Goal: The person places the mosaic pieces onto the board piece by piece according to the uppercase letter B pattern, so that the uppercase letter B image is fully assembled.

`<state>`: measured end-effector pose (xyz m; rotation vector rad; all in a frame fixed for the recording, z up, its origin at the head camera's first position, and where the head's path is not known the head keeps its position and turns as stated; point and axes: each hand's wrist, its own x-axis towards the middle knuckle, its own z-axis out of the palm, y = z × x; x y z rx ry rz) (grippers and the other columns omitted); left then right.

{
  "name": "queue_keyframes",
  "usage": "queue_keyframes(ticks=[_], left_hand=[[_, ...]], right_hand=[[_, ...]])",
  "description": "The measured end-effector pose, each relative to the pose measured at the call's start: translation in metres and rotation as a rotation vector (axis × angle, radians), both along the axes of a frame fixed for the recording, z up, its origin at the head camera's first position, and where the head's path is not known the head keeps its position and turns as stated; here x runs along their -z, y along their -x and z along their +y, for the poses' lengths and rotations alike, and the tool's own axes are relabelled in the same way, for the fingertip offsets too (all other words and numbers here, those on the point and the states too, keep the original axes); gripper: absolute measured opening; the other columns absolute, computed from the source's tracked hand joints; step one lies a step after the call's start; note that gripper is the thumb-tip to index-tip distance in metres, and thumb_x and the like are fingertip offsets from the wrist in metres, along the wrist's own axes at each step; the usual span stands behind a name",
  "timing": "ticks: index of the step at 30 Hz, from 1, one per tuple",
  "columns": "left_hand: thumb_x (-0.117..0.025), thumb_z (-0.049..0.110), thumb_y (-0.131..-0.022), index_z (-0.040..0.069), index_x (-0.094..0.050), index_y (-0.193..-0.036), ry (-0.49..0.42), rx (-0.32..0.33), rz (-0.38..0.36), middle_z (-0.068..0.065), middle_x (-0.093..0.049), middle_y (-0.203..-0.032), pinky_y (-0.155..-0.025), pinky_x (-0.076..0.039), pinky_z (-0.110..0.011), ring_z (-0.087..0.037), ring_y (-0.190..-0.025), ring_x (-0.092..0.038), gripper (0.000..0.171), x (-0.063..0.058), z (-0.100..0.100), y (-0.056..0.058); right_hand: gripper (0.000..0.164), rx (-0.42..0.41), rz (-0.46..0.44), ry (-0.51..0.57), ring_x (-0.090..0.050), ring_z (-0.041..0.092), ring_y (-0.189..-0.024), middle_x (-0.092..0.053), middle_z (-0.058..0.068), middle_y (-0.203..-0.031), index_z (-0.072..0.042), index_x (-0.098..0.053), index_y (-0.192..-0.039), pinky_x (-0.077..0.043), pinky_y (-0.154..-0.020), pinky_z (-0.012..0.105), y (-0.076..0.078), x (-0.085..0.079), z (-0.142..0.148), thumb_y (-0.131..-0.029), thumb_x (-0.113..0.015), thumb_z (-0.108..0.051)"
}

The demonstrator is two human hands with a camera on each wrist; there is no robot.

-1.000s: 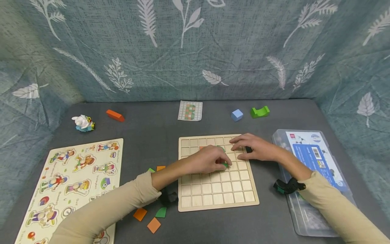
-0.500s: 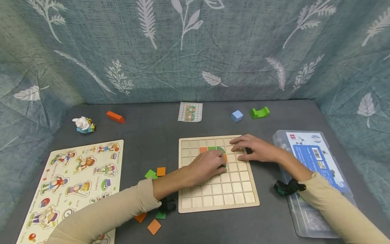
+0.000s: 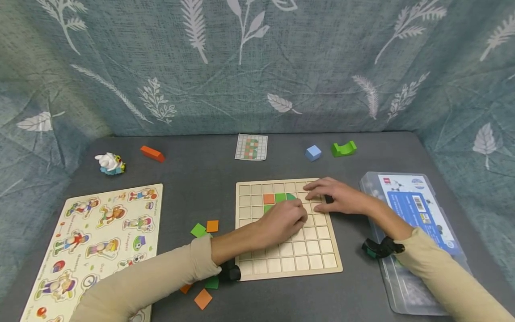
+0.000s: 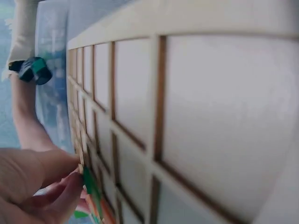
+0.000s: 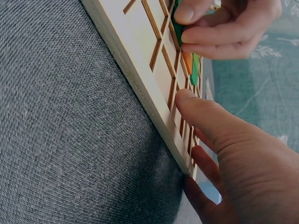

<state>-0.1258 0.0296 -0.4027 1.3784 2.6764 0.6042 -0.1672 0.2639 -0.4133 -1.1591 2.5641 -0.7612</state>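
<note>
A wooden grid board lies flat before me. My left hand is over its middle with fingers curled, the thumb and fingertips pinching a green tile down at the cells; its full shape is hidden. Beyond that hand, an orange square tile, a green square tile and a rounded green tile sit in cells of one row. The left hand partly covers other tiles in the row below. My right hand rests with spread fingers on the board's right part and edge.
Loose orange and green tiles lie left of the board. A pattern card, blue block, green arch block, orange block and toy figure stand behind. A picture puzzle and plastic case flank the board.
My left hand drew slightly left, uncovering the far row of tiles and an orange one, then came back right over the green tile. The right hand has stayed still.
</note>
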Motion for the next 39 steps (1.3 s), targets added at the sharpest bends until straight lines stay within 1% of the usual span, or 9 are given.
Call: queue_keyframes(ticks=[3,7,14,17,22,27,30,34,39], left_hand=[[-0.064,0.004,-0.09,0.008,-0.072,-0.099,0.03,0.024,-0.065,-0.003,-0.07,-0.102,-0.089,-0.05,-0.028,-0.017,-0.099,-0.065,0.013,-0.005,-0.004,0.001],[-0.067,0.004,-0.089,0.011,-0.07,-0.109,0.066,0.029,-0.109,-0.001,-0.07,-0.112,-0.094,-0.048,-0.031,-0.018,-0.107,-0.063,0.021,-0.008,-0.011,0.001],[-0.06,-0.004,-0.089,0.01,-0.071,-0.105,-0.012,0.065,0.018,0.0,-0.071,-0.106,-0.086,-0.051,-0.028,-0.015,-0.097,-0.065,0.024,-0.001,-0.015,0.0],[-0.059,-0.001,-0.091,0.01,-0.07,-0.105,-0.079,0.071,0.006,0.0,-0.069,-0.107,-0.086,-0.052,-0.028,-0.015,-0.099,-0.064,0.021,-0.005,-0.025,-0.002],[-0.063,0.006,-0.092,0.012,-0.07,-0.107,-0.136,0.041,-0.04,0.0,-0.068,-0.11,-0.092,-0.05,-0.031,-0.015,-0.105,-0.062,0.017,-0.016,-0.084,-0.001],[-0.067,0.011,-0.09,0.015,-0.07,-0.111,-0.109,-0.142,-0.106,0.003,-0.065,-0.113,-0.087,-0.051,-0.036,-0.015,-0.105,-0.061,0.021,-0.011,-0.175,-0.008],[-0.069,0.01,-0.089,0.016,-0.07,-0.111,-0.119,-0.232,-0.167,0.002,-0.065,-0.114,-0.083,-0.052,-0.031,-0.014,-0.102,-0.062,0.023,-0.003,-0.215,-0.02],[-0.071,0.009,-0.087,0.015,-0.068,-0.113,-0.153,-0.277,-0.227,-0.003,-0.063,-0.118,-0.075,-0.054,-0.023,-0.012,-0.096,-0.064,0.026,0.002,-0.24,-0.033],[-0.072,0.007,-0.086,0.017,-0.067,-0.114,-0.17,-0.296,-0.239,-0.004,-0.061,-0.123,-0.074,-0.053,-0.022,-0.012,-0.097,-0.063,0.03,0.003,-0.245,-0.037]], right_hand=[[0.031,-0.001,-0.002,0.001,-0.049,0.033,-0.126,-0.057,0.012,-0.136,-0.012,-0.067,-0.118,-0.041,-0.101,0.052,0.0,0.0,0.0,-0.088,-0.071,-0.017],[0.031,-0.003,-0.009,0.004,-0.049,0.033,-0.127,-0.056,0.013,-0.137,-0.012,-0.067,-0.118,-0.041,-0.101,0.053,0.0,-0.001,0.001,-0.088,-0.071,-0.017],[0.032,-0.01,-0.01,0.008,-0.049,0.034,-0.126,-0.056,0.013,-0.137,-0.011,-0.067,-0.118,-0.041,-0.101,0.053,-0.001,0.0,0.0,-0.088,-0.071,-0.018],[0.032,-0.015,-0.011,0.009,-0.049,0.034,-0.126,-0.056,0.014,-0.137,-0.01,-0.067,-0.118,-0.041,-0.1,0.053,-0.001,0.0,-0.001,-0.088,-0.071,-0.018],[0.033,-0.002,-0.03,0.009,-0.048,0.034,-0.127,-0.055,0.014,-0.137,-0.01,-0.067,-0.119,-0.041,-0.101,0.054,0.0,-0.002,-0.001,-0.087,-0.072,-0.017],[0.032,0.007,-0.04,-0.012,-0.047,0.035,-0.128,-0.055,0.014,-0.138,-0.011,-0.067,-0.119,-0.04,-0.102,0.055,0.0,-0.003,0.001,-0.088,-0.071,-0.019],[0.031,0.01,-0.029,-0.027,-0.047,0.034,-0.128,-0.056,0.012,-0.138,-0.012,-0.067,-0.119,-0.04,-0.101,0.054,0.0,-0.002,0.001,-0.089,-0.07,-0.02],[0.031,0.014,-0.025,-0.024,-0.047,0.033,-0.128,-0.056,0.011,-0.138,-0.014,-0.067,-0.119,-0.041,-0.101,0.053,-0.001,-0.001,0.001,-0.089,-0.07,-0.021],[0.032,0.014,-0.036,-0.023,-0.047,0.034,-0.129,-0.055,0.011,-0.138,-0.014,-0.067,-0.12,-0.04,-0.101,0.054,-0.001,-0.002,-0.001,-0.089,-0.07,-0.021]])
